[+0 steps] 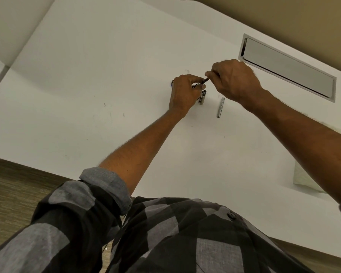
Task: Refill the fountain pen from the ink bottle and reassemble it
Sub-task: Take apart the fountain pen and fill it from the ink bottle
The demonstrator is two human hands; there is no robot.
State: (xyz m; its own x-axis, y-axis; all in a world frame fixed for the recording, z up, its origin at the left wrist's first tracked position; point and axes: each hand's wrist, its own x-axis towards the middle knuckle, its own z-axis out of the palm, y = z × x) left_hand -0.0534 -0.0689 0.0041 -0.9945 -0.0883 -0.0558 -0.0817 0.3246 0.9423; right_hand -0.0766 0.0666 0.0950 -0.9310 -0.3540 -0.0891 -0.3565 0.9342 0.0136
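The right hand point(232, 79) pinches a thin dark pen section point(205, 81), its tip angled down toward the left hand point(185, 91), which curls closed around a small object, largely hidden, likely the ink bottle point(172, 83). Both forearms reach far forward. Two silver pen parts, a cap point(202, 97) and a barrel point(220, 107), lie just beside the hands on the white counter point(87, 75), near a recessed metal hatch point(287, 66).

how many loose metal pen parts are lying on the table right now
2. One metal tube lies just below the left hand; another metal tube lies to its right. The hands may hide others.
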